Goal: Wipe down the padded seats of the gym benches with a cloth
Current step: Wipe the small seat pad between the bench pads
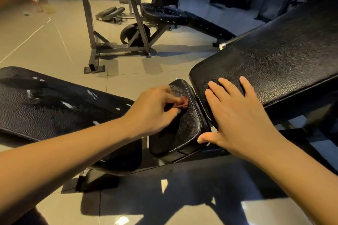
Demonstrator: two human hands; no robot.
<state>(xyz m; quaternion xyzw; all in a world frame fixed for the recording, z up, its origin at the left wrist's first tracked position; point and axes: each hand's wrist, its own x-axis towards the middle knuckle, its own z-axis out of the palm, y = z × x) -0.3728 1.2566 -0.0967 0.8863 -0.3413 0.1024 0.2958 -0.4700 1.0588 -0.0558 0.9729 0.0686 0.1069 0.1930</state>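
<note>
1. Cloth [182,103] — a small pinkish wad — sits on the upper left part of the seat pad [184,129], pinched in the curled fingers of the left hand [155,107]. Most of it is hidden under that hand.
2. Right hand [236,115] lies flat on the lower end of the backrest [274,60], fingers straight and spread, holding nothing. Its thumb sticks out over the near corner of the seat pad.
3. Seat pad is black and grained with a stitched edge. It stands just beside the tilted backrest, a narrow gap between them.
4. Second pad [45,104] lies to the left — black too, scuffed with white marks. The left forearm crosses over its near end.
5. Far bench [164,14] stands well apart on the tiled floor [54,42]. A weight plate [134,33] leans under its frame, and more plates [109,13] lie flat behind it.
</note>
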